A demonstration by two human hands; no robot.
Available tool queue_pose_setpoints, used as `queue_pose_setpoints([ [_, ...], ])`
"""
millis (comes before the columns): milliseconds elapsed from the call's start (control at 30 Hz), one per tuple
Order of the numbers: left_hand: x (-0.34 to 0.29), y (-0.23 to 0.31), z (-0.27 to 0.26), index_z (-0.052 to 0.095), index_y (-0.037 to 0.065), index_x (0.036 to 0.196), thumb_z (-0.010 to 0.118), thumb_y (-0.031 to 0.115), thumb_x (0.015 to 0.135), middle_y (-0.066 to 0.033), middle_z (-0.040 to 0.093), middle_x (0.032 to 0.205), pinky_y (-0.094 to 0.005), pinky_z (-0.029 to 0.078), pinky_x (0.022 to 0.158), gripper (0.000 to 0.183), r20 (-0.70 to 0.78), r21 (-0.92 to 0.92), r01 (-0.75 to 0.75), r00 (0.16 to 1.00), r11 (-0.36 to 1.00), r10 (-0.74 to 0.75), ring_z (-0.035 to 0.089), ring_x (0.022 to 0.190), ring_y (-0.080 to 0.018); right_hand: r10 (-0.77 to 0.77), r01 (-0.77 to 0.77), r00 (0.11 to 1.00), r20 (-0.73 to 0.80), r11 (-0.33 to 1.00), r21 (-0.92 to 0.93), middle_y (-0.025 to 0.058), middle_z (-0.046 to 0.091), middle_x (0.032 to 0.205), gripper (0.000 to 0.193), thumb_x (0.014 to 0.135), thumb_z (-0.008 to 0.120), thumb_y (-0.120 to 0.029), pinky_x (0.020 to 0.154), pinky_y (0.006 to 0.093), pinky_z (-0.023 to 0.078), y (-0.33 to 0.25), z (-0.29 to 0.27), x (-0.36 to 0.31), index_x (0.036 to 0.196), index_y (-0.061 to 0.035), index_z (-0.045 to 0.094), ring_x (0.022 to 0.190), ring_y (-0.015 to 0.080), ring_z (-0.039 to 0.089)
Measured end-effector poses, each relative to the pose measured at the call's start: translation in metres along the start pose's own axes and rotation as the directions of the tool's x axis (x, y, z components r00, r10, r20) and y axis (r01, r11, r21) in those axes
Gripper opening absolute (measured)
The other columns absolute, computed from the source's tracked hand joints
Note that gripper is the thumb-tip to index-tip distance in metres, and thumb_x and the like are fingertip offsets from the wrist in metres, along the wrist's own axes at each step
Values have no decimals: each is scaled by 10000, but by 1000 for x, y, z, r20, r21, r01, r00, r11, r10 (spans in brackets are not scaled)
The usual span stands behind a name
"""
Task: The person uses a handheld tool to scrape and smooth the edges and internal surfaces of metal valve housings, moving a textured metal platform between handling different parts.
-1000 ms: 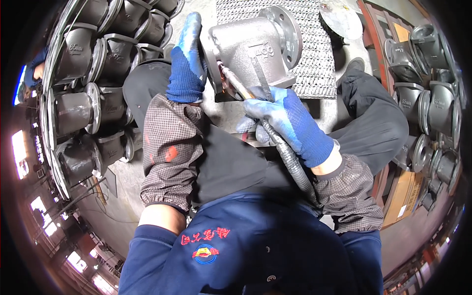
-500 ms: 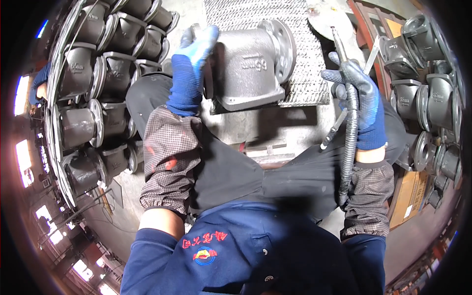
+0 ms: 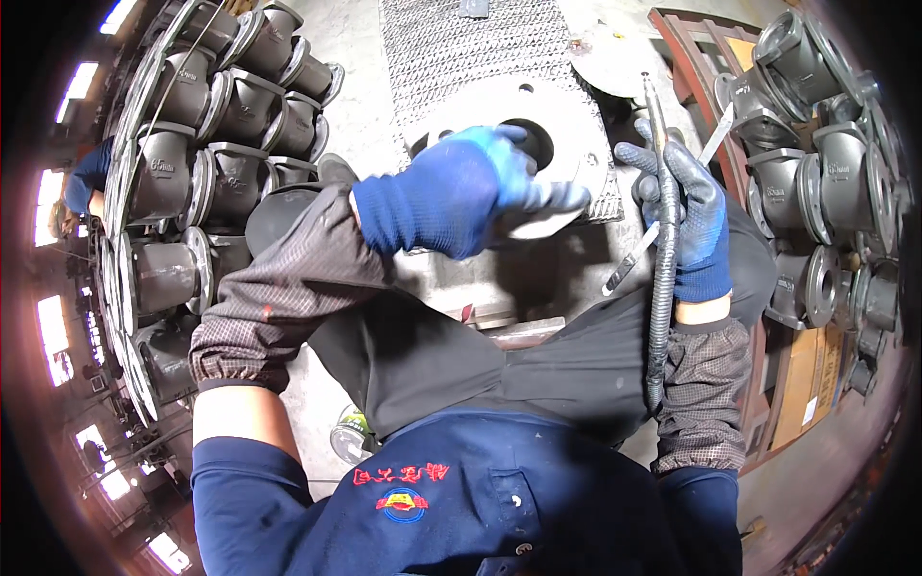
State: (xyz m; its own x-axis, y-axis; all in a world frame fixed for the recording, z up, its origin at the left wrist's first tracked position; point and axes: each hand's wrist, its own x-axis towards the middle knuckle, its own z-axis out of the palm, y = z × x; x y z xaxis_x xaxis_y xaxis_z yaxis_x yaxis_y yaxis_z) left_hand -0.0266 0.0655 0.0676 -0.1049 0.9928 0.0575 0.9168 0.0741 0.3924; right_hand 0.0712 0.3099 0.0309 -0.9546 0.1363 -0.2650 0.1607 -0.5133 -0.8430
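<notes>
Positioning the flanged casting (image 3: 480, 106) beneath the left fingers (image 3: 562, 198), grip unclear, seems underway, right fingers (image 3: 632, 155) grasping a hose-fed tool (image 3: 657, 113); next calls for steadying.

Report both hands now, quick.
Left hand: over the flanged casting, fingers extended but blurred; cannot tell whether it grips.
Right hand: closed around the hose-fed tool, with a flat metal strip held too.

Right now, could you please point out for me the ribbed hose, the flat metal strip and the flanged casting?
Ribbed hose (image 3: 662, 305): head view, on its middle stretch.
Flat metal strip (image 3: 631, 260): head view, on its lower section.
Flanged casting (image 3: 576, 146): head view, on the pale flange face.
</notes>
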Motion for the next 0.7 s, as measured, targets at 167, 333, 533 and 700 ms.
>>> queue_pose_setpoints([
  [167, -47, 7, 8, 507, 234, 1276, 477, 145, 867, -181, 533, 1237, -494, 436, 920, 420, -288, 390, 237, 949, 890, -126, 564, 1056, -360, -48, 40, 992, 118, 997, 71, 220, 628, 1059, 477, 948, 434, -252, 365, 98, 335, 1, 2, -1, 1326, 37, 395, 576, 22, 568],
  [333, -66, 34, 23, 465, 67, 1290, 698, 208, 669, -184, 423, 1366, -513, 385, 975, 678, -393, 259, 503, 835, 825, -386, 437, 1214, -400, 3, -22, 974, 224, 996, 83, 233, 620, 1070, 482, 942, 454, -206, 363, 93, 380, 6, 16, -7, 1325, 72, 362, 655, 68, 640],
  [533, -74, 103, 25, 653, -9, 963, 616, 125, 830, -199, 650, 987, -328, 526, 695, 193, 29, -652, 542, 716, 530, -698, 664, 824, -255, 135, -89, 925, 355, 986, -143, 172, 654, 1021, 440, 941, 463, -205, 385, 98, 370, 9, 37, -22, 1293, 57, 430, 610, 60, 615],
  [700, -62, 114, 56, 609, -2, 1077, 490, 258, 961, -55, 630, 926, -248, 455, 752, 308, -241, -944, 101, 437, 314, -866, 564, 839, -92, 369, -241, 823, 432, 915, -323, 134, 681, 846, 455, 860, 545, -232, 483, 176, 466, -1, 64, -46, 1205, 63, 522, 541, 91, 594],
])
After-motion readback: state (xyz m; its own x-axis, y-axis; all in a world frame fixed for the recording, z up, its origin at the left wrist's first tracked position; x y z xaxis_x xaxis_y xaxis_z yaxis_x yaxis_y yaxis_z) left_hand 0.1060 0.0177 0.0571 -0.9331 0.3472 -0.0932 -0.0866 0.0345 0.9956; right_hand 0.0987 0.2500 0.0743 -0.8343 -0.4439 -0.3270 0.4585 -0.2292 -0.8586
